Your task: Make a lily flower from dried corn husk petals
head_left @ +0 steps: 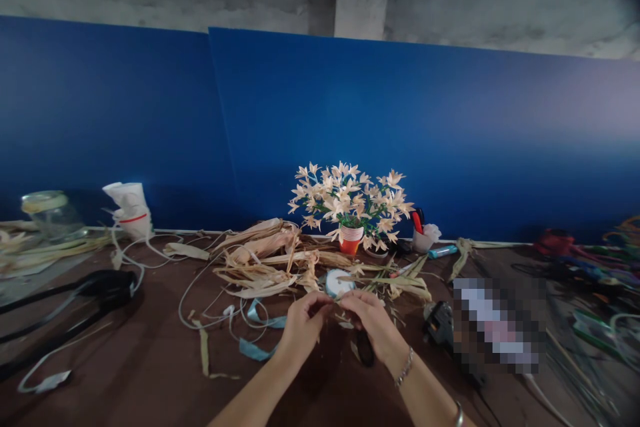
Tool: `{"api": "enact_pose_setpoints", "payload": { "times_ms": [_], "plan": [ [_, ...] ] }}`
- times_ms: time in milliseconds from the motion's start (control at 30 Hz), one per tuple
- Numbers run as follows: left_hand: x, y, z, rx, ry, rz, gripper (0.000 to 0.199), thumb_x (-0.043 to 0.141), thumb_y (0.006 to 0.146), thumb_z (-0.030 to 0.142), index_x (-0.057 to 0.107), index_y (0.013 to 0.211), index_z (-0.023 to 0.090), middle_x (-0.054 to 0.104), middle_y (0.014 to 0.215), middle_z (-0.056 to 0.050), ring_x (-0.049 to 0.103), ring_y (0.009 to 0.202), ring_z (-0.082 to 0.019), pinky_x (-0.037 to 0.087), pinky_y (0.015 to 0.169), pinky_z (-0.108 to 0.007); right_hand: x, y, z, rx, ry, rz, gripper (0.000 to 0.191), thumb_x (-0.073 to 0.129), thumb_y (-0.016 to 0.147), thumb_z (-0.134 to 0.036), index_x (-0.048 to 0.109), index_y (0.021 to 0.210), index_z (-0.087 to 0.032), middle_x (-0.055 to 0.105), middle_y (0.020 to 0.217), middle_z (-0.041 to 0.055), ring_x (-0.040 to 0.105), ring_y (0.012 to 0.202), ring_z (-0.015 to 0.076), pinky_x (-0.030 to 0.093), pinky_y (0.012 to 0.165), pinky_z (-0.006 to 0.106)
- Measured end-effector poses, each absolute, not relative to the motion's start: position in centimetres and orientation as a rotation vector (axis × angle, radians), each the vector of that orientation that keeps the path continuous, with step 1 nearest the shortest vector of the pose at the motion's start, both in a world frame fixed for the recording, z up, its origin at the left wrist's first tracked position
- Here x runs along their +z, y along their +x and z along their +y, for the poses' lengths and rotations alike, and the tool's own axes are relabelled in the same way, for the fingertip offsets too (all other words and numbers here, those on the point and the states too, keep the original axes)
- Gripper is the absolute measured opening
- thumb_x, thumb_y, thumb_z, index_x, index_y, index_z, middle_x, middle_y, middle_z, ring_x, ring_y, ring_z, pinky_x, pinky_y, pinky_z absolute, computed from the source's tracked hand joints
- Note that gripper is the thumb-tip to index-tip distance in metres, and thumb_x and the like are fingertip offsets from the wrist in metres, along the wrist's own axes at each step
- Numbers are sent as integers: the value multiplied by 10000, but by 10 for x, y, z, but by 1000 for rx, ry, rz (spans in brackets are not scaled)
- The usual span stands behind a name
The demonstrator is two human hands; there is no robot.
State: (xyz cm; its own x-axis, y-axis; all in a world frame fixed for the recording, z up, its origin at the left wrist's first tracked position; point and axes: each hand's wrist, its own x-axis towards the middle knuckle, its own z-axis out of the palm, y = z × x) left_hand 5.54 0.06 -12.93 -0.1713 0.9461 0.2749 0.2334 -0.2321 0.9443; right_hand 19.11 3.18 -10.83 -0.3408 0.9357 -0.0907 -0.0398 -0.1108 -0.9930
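Left hand (303,328) and right hand (374,327) curl close, fingertips (325,303) pinching something unclear, near dried corn husks (260,267).

Flowers (350,200) in a cup (351,240) stand behind dried husks (265,260) on the table (165,300).

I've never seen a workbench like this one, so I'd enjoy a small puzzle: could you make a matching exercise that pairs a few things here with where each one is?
Things:
1. Bunch of pale flowers
2. Glass jar
3. Metal chain bracelet
4. Pale blue ribbon

Places:
A. Lying on the brown tabletop, beside the left hand
B. Around the right wrist
C. In an orange cup, before a blue board
D. At the far left of the table, behind the other things there

Right pairs: 1-C, 2-D, 3-B, 4-A.
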Motion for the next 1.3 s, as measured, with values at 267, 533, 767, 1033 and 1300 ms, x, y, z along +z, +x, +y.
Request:
{"api": "enact_pose_setpoints", "payload": {
  "times_ms": [267, 533, 767, 1033, 1300],
  "plan": [
    [-126, 58, -2, 1446, 1455, 1415, 117, 535, 661, 226, 630, 668, 159, 619, 628, -8, 547, 594, -139, 414, 557, -217, -109, 190, 31, 1551, -1053, -1355, 149, 543, 604, -240, 517, 491, -146, 368, 412, -67, 230, 396, 43, 127, 409, 215],
    [-126, 58, -1, 1437, 1447, 1382, 105, 529, 669, 221, 613, 682, 159, 611, 634, -9, 543, 600, -139, 418, 569, -219, -110, 191, 32, 1567, -1018, -1331, 159, 545, 599, -250, 493, 483, -155, 362, 410, -69, 226, 395, 45, 126, 411, 219],
    [-123, 59, -4, 1445, 1543, 1395, 101, 537, 677, 227, 616, 696, 168, 627, 687, -22, 556, 671, -155, 424, 639, -232, -108, 190, 31, 1569, -1023, -1304, 176, 564, 579, -272, 481, 470, -161, 366, 414, -66, 242, 400, 50, 139, 415, 220],
    [-122, 59, -8, 1476, 1660, 1413, 111, 498, 727, 230, 596, 704, 182, 606, 696, -21, 549, 672, -153, 418, 646, -235, -106, 190, 29, 1591, -1028, -1298, 152, 538, 586, -240, 478, 474, -157, 344, 416, -71, 220, 407, 48, 127, 420, 218],
    [-119, 58, -9, 1556, 1800, 1380, 119, 475, 732, 178, 587, 694, 178, 574, 694, -36, 523, 689, -153, 407, 647, -240, -105, 192, 29, 1643, -1000, -1219, 152, 578, 577, -267, 515, 499, -152, 404, 445, -52, 268, 415, 53, 143, 413, 208]
  ]
}}
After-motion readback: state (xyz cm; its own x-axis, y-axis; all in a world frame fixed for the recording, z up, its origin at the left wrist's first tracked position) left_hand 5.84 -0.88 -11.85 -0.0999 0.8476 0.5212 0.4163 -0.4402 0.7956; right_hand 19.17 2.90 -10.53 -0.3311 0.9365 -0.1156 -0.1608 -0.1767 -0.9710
